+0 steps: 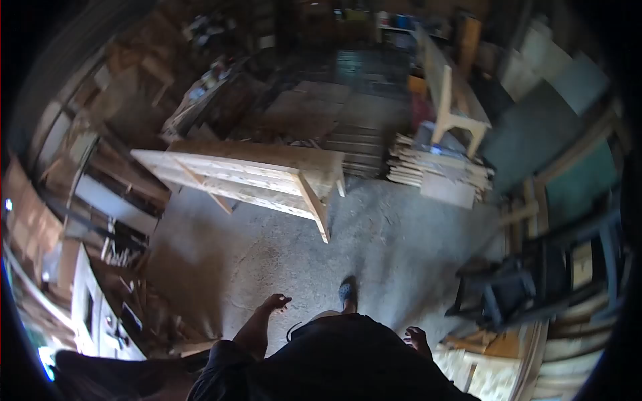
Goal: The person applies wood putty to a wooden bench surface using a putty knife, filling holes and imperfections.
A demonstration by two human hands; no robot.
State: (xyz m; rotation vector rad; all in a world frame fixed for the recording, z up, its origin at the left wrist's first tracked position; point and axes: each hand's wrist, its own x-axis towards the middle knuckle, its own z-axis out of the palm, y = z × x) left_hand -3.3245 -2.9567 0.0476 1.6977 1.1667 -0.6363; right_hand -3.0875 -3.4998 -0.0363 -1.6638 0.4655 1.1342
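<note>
My left hand [276,303] hangs over the concrete floor [267,250] with its fingers curled. A small dark spot shows at its fingertips, too small to name. My right hand [417,339] is low beside my body, its fingers loosely bent and apart, with nothing visible in them. Ahead of both hands, touched by neither, stands a pale wooden bench [254,175] with a long backrest and slanted end supports. My foot in a dark clog [346,292] is on the floor between my hands.
Another wooden bench [451,100] rests on stacked boards [435,170] at the back right. Dark furniture frames [542,274] stand on the right. Sheet panels [535,127] lean behind them. Planks and a white panelled piece [93,307] crowd the left side.
</note>
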